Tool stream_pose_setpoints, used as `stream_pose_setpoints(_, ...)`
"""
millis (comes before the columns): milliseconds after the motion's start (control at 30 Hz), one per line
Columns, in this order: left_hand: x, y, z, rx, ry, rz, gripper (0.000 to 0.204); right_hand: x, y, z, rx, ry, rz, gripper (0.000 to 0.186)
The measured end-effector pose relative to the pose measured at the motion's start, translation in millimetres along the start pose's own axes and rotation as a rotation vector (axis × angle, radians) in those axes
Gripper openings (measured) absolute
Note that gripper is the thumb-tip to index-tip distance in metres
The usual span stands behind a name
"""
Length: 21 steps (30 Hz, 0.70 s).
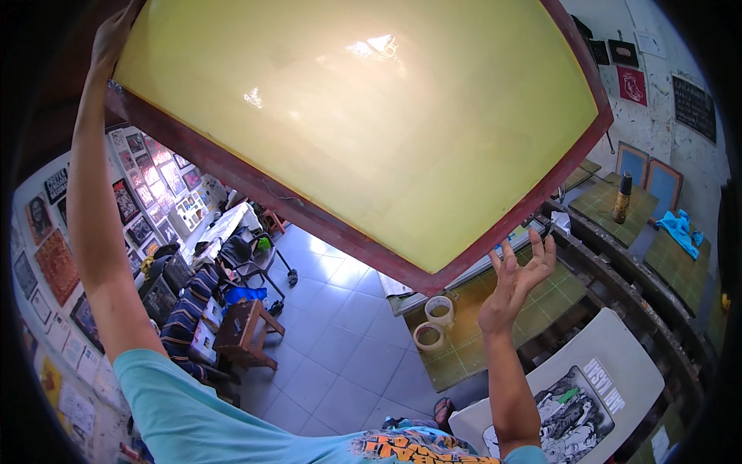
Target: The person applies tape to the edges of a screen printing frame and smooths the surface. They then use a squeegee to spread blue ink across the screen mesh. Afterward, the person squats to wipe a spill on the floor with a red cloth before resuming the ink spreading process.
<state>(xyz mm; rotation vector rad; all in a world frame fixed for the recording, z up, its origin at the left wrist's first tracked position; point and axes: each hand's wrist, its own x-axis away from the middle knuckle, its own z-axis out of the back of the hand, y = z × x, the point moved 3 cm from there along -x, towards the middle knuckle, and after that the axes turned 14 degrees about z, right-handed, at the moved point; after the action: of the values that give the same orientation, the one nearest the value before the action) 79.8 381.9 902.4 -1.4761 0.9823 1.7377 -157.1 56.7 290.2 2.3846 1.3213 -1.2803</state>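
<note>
A large screen-printing frame with dark red edges is raised high and tilted in front of me. Its stretched mesh is yellow-green and glossy, and bright light glares off it. My left hand is closed on the frame's upper left edge; its fingertips are partly hidden. Just below the lower right edge, my right hand has its fingers spread and palm turned up. Whether those fingertips touch the frame I cannot tell.
Two tape rolls lie on a green printing board. A grey printed shirt is spread at lower right. A dark bottle and blue cloth sit farther right. A wooden stool and chair stand left.
</note>
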Motion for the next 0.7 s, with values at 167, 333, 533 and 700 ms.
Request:
stream_pose_setpoints(167,-16.9,-24.5,13.4,-0.01,-0.037,0.028,0.069,-0.2,-0.1,-5.0,-0.005,-0.002,0.03,0.078)
stream_pose_setpoints(333,-19.3,-33.3,24.3,-0.029,-0.06,0.058,0.067,3.5,-3.5,-9.4,-0.004,-0.003,0.022,0.077)
stream_pose_setpoints(533,-25.4,-14.2,22.5,-0.004,-0.057,-0.002,0.063,2.8,-10.1,-13.2,0.017,0.004,0.0,0.076)
stream_pose_setpoints(700,-2.5,26.9,25.1,0.103,0.122,-0.003,0.061,-3.7,-14.4,-13.3,0.1,-0.018,0.076,0.074)
